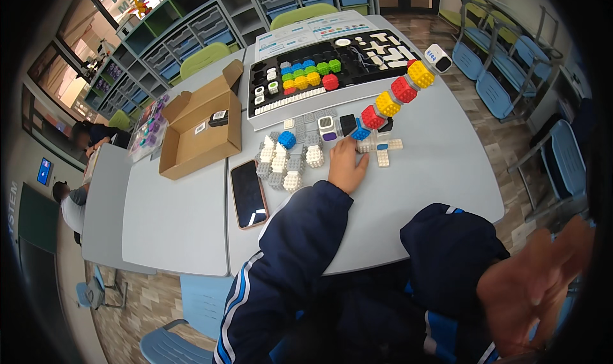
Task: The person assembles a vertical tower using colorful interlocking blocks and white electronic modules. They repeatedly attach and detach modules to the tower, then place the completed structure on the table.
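My left hand (pixel 348 166) rests on the table, its fingers and thumb closed around the foot of a block model. This model has a leaning column of red and yellow knobbed blocks (pixel 387 103), with a blue block (pixel 361 130) low down and a white module (pixel 438 59) at the top. Pale flat pieces (pixel 383 153) spread out from its base. Beside my left hand are a black block (pixel 348 124), a white module (pixel 326 125) and a cluster of white and grey blocks (pixel 280 161). My right hand (pixel 536 287) is raised off the table, blurred, fingers apart, nothing visible in it.
Behind the model lies a kit tray (pixel 281 116) with coloured blocks and white pieces. An open cardboard box (pixel 172 159) and a phone (pixel 249 193) are to the left. Chairs (pixel 501 89) stand at the right, shelves (pixel 191 38) at the back. Two people sit far left.
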Demonstrator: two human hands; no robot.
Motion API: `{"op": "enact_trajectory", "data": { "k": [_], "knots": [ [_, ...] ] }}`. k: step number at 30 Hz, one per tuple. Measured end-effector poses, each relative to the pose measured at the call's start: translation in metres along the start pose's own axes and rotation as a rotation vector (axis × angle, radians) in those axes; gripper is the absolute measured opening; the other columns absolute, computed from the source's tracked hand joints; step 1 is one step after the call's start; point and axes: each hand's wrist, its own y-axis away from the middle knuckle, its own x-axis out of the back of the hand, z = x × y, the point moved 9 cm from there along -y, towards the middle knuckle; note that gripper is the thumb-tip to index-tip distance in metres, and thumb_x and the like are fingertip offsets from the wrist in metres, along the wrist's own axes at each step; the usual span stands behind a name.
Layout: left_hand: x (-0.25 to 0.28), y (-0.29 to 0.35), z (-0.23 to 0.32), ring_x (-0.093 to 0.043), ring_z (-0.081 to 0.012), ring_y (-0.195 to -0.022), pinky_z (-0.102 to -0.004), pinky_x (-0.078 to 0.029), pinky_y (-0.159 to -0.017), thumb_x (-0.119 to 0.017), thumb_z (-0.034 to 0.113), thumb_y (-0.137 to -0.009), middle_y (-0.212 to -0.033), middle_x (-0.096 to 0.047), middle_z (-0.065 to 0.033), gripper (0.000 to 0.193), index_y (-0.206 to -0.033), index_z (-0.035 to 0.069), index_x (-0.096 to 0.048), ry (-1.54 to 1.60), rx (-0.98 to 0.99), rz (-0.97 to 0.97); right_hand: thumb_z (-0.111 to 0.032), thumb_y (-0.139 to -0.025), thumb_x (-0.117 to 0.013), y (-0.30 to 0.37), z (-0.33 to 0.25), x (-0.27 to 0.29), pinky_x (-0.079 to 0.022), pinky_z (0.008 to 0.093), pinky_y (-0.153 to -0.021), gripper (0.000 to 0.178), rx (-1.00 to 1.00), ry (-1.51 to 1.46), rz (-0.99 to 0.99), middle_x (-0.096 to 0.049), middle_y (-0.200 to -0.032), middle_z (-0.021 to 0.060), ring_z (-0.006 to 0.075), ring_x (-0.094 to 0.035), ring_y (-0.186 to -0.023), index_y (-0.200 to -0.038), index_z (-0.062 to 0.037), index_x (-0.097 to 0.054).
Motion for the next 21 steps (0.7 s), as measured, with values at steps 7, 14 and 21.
{"op": "enact_trajectory", "data": {
  "k": [7,14,21],
  "knots": [
    [-0.006,-0.002,0.001,-0.051,-0.0373,-0.099,-0.0442,-0.038,-0.086,-0.066,0.014,-0.079,-0.101,-0.056,-0.0192,0.040,-0.111,-0.003,-0.051,-0.021,0.002,-0.007,-0.019,-0.066,-0.070,-0.012,-0.024,-0.027,-0.032,0.0317,-0.082,0.025,0.791,0.044,0.198,-0.040,-0.124,0.0140,0.0199,-0.040,-0.102,-0.091,-0.0143,-0.069],
    [0.004,0.003,-0.008,-0.050,-0.0367,-0.104,-0.0434,-0.036,-0.089,-0.066,0.015,-0.079,-0.105,-0.055,-0.0191,0.040,-0.112,-0.003,-0.051,-0.058,0.045,-0.006,-0.016,-0.082,-0.064,-0.037,0.071,-0.088,-0.036,0.0325,-0.085,0.017,1.191,-0.493,0.300,-0.061,-0.116,-0.0049,0.0108,-0.051,-0.106,-0.098,-0.0169,-0.070],
    [-0.005,-0.002,-0.001,-0.049,-0.0362,-0.108,-0.0430,-0.035,-0.091,-0.065,0.014,-0.079,-0.109,-0.055,-0.0191,0.040,-0.112,-0.003,-0.050,-0.056,0.057,-0.035,-0.014,-0.073,-0.066,-0.068,0.097,-0.074,-0.033,0.0334,-0.076,0.018,0.425,-0.355,0.479,-0.048,-0.092,-0.0003,0.0154,-0.044,-0.089,-0.087,-0.0159,-0.056]
  ]
}}
